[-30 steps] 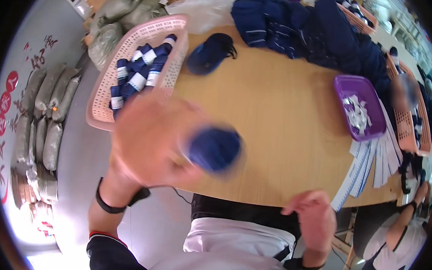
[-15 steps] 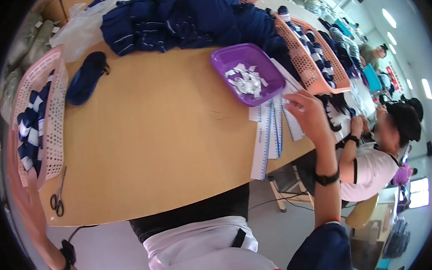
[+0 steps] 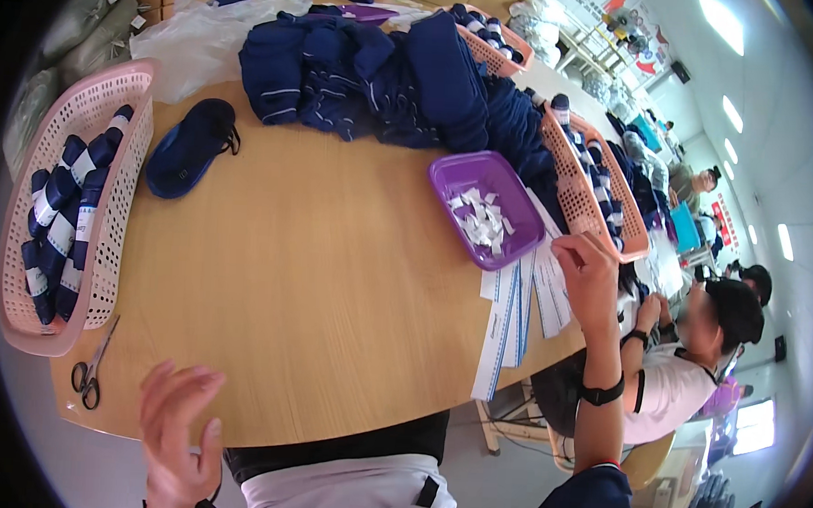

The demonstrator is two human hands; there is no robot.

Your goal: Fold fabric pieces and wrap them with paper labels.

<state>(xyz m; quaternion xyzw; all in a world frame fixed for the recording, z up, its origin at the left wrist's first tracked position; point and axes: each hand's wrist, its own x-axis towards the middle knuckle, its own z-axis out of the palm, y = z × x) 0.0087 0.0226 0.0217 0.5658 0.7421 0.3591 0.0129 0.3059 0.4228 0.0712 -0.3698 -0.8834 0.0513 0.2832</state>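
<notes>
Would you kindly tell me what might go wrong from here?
The black-handled scissors lie near the edge of the table, so the left hand might knock them off. The right hand is beside the purple tray; a bump could scatter its loose white slips. The white-and-blue strips might slide if brushed.

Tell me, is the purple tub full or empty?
Partly full: the tub holds white slips, with bare purple around them.

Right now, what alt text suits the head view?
A person's right hand is near a purple tray of white slips; the open left hand is at a table's near edge. Scissors and a pink basket of navy rolls lie left, navy fabric beyond.
</notes>
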